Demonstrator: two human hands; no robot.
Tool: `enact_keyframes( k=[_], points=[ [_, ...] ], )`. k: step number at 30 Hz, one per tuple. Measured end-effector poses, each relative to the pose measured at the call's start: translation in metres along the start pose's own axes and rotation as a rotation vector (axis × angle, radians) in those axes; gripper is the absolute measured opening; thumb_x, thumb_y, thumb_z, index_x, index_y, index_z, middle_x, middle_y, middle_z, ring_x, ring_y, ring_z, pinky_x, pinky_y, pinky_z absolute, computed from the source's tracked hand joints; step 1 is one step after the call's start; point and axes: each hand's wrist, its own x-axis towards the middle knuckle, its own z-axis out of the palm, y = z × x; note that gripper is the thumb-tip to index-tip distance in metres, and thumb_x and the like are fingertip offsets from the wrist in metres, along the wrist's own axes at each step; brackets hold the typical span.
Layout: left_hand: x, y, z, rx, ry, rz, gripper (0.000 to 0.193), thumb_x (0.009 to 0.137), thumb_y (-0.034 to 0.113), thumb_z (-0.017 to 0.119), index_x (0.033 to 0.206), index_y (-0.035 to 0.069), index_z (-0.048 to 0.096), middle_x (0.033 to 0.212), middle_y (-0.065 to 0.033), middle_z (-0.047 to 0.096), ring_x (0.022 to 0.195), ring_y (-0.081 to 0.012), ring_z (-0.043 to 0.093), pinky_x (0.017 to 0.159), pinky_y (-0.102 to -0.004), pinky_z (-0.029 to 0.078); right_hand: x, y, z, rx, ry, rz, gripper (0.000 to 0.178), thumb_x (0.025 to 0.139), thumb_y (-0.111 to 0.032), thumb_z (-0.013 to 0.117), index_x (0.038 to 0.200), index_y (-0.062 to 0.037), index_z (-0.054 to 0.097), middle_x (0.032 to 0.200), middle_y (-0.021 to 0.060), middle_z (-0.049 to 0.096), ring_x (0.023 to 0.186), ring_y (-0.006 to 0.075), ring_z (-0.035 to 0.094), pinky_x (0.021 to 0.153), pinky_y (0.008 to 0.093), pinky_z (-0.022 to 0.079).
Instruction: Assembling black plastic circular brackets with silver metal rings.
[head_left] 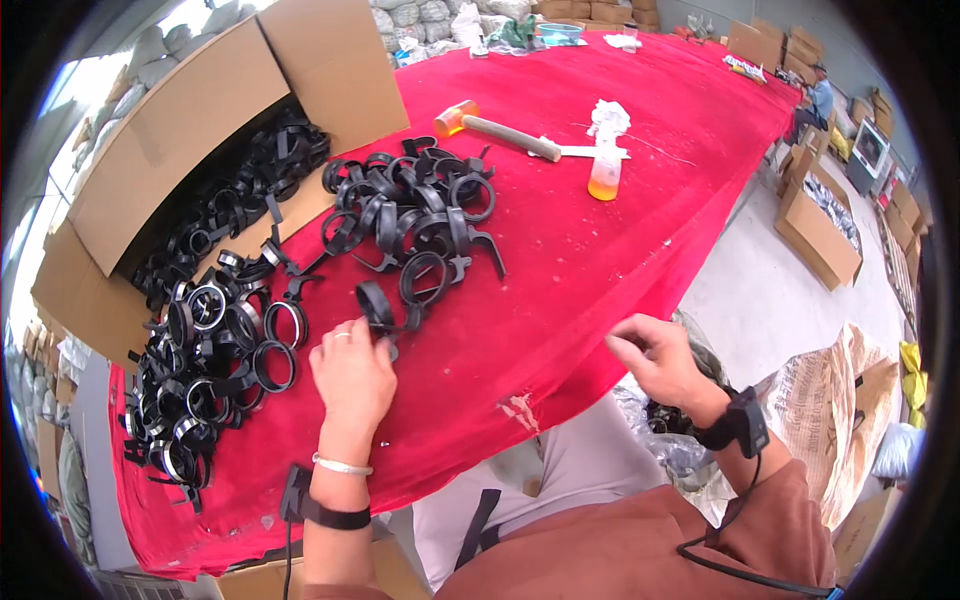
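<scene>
My left hand (352,375) reaches over the red-covered table, its fingers closed at the lower edge of a black plastic ring with a tab (374,303). Part of its grip is hidden behind the fingers. Just beyond lies a heap of black rings (425,215) with curved arms. Left of that hand spreads a second heap of rings (205,385), some with shiny metal inner bands. My right hand (660,362) hovers near the table's front edge, loosely curled, thumb and forefinger apart, with nothing seen in it.
A large open cardboard box (185,150) holding more black rings stands at the left. Further back lie a mallet (510,135) with an amber head and a bottle of amber liquid (604,178). Beyond the right edge, a person (818,100) is near stacked boxes.
</scene>
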Motion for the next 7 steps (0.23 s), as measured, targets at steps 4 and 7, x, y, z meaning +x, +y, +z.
enact_keyframes(
  k=[4,7],
  points=[
    [-0.010,0.013,-0.055,-0.806,0.195,-0.165,0.026,0.093,0.018,0.049,0.104,-0.002,0.060,0.105,-0.0123,0.062,0.095,-0.0265,0.061,0.086,-0.0383,0.047,-0.024,-0.039,-0.031,0.386,0.214,-0.341,0.017,0.085,0.002,0.048,0.083,0.0001,0.064,0.077,0.0085,0.061,0.065,0.0179,0.057,0.061,0.0309,0.046],
    [-0.006,0.037,-0.109,-1.413,0.148,0.090,0.041,0.098,0.026,0.035,0.114,-0.006,0.055,0.113,-0.0207,0.060,0.105,-0.0306,0.060,0.095,-0.0426,0.045,-0.029,-0.081,-0.058,0.194,0.067,-0.704,0.050,0.099,-0.042,0.033,0.090,0.0001,0.060,0.083,0.0116,0.053,0.074,0.0229,0.044,0.065,0.0397,0.038]
  ],
)
